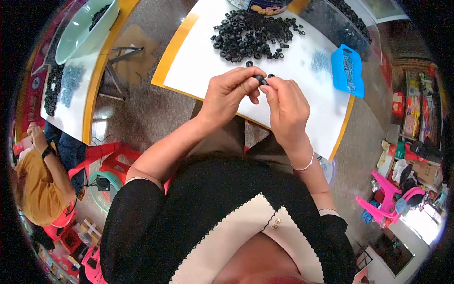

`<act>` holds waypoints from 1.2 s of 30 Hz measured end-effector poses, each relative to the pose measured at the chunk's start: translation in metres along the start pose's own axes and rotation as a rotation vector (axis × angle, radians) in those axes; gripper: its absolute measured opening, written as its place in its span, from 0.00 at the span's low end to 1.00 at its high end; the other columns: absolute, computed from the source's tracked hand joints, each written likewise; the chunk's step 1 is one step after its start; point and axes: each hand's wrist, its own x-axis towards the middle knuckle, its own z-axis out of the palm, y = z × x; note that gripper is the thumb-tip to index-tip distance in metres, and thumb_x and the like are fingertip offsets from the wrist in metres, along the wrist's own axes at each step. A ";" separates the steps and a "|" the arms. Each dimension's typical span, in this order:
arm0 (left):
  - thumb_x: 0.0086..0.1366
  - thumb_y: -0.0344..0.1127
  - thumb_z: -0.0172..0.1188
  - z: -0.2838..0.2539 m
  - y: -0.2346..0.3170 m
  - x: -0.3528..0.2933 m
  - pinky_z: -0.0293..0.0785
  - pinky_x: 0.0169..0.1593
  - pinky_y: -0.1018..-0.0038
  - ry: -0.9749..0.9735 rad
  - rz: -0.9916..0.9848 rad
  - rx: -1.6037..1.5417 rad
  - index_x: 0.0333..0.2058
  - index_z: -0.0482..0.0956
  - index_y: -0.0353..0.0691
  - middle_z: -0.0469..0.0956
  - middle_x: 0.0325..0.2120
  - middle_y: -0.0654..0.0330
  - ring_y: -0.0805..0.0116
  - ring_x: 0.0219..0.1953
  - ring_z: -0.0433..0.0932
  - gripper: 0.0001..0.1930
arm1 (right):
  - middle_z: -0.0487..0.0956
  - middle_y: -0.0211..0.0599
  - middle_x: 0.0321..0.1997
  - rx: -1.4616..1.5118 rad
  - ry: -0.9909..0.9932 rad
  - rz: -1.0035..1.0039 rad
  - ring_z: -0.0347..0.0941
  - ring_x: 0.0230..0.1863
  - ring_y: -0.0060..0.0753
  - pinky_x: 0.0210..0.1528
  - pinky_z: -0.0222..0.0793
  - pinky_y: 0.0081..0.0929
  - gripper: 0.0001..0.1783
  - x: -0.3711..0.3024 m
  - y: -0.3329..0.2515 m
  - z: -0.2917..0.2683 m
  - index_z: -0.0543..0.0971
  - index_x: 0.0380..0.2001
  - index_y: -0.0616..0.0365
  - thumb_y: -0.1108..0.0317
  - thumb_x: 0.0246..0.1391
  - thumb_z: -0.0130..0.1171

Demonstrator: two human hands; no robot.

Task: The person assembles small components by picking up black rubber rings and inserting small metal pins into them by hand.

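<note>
In front of me, over the near edge of the white table (189,61), both my hands meet fingertip to fingertip. My left hand (226,94) pinches a small round black part (259,78). The thumb and fingers of my right hand (289,108) close on the same part from the other side; whether it is one piece or two joined together is hidden by the fingers. Just past the fingertips lies a loose black ring (249,63). Beyond it spreads a heap of small black parts (241,38), some round and some rectangular.
A blue tray (338,71) holding small shiny pieces stands at the table's right, beside scattered similar pieces (321,61). A clear bin (331,21) and a tub (265,7) are at the back. Leftward, a person (40,184) sits by another table (92,90) with a pale green basin (71,45).
</note>
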 end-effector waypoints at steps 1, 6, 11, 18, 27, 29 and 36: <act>0.65 0.30 0.52 -0.001 0.003 0.001 0.73 0.32 0.81 -0.025 -0.046 0.004 0.42 0.76 0.31 0.74 0.25 0.62 0.77 0.25 0.75 0.10 | 0.71 0.38 0.23 -0.008 0.003 -0.020 0.67 0.24 0.40 0.27 0.62 0.33 0.05 0.000 0.003 0.000 0.73 0.28 0.61 0.75 0.47 0.59; 0.66 0.36 0.52 -0.009 0.002 0.003 0.73 0.33 0.78 -0.109 -0.307 -0.308 0.43 0.76 0.30 0.75 0.24 0.60 0.76 0.26 0.75 0.14 | 0.74 0.37 0.26 -0.067 -0.046 -0.158 0.69 0.27 0.38 0.30 0.64 0.31 0.09 0.003 0.013 -0.007 0.75 0.30 0.61 0.75 0.43 0.63; 0.63 0.36 0.57 -0.014 0.008 0.008 0.70 0.30 0.81 -0.239 -0.502 -0.313 0.42 0.76 0.32 0.76 0.25 0.61 0.77 0.25 0.73 0.14 | 0.73 0.35 0.27 -0.092 -0.159 -0.243 0.68 0.27 0.36 0.30 0.62 0.31 0.10 0.003 0.017 -0.012 0.75 0.29 0.59 0.72 0.42 0.65; 0.65 0.40 0.53 -0.011 0.006 0.005 0.62 0.24 0.82 -0.206 -0.546 -0.404 0.38 0.76 0.32 0.70 0.21 0.65 0.79 0.20 0.65 0.14 | 0.72 0.34 0.28 0.073 -0.176 -0.164 0.68 0.30 0.38 0.33 0.63 0.32 0.14 0.002 0.022 -0.009 0.74 0.31 0.58 0.63 0.44 0.64; 0.68 0.39 0.46 0.005 0.007 -0.006 0.49 0.20 0.83 -0.096 -0.430 -0.324 0.38 0.74 0.34 0.63 0.18 0.71 0.82 0.17 0.54 0.14 | 0.73 0.40 0.40 0.392 -0.154 0.213 0.71 0.43 0.38 0.47 0.67 0.29 0.16 -0.009 0.014 0.001 0.76 0.42 0.58 0.68 0.48 0.61; 0.68 0.39 0.46 0.007 0.004 -0.007 0.49 0.20 0.83 -0.067 -0.414 -0.362 0.38 0.73 0.34 0.63 0.18 0.71 0.83 0.17 0.53 0.13 | 0.73 0.40 0.40 0.438 -0.160 0.218 0.71 0.42 0.37 0.45 0.68 0.28 0.16 -0.009 0.014 0.000 0.77 0.42 0.57 0.69 0.48 0.61; 0.68 0.45 0.48 0.000 -0.002 -0.002 0.52 0.22 0.84 -0.231 -0.455 -0.677 0.40 0.73 0.34 0.65 0.21 0.69 0.82 0.20 0.56 0.17 | 0.73 0.40 0.41 0.519 -0.126 0.317 0.72 0.40 0.34 0.44 0.69 0.27 0.14 -0.008 0.010 -0.005 0.77 0.41 0.58 0.70 0.48 0.60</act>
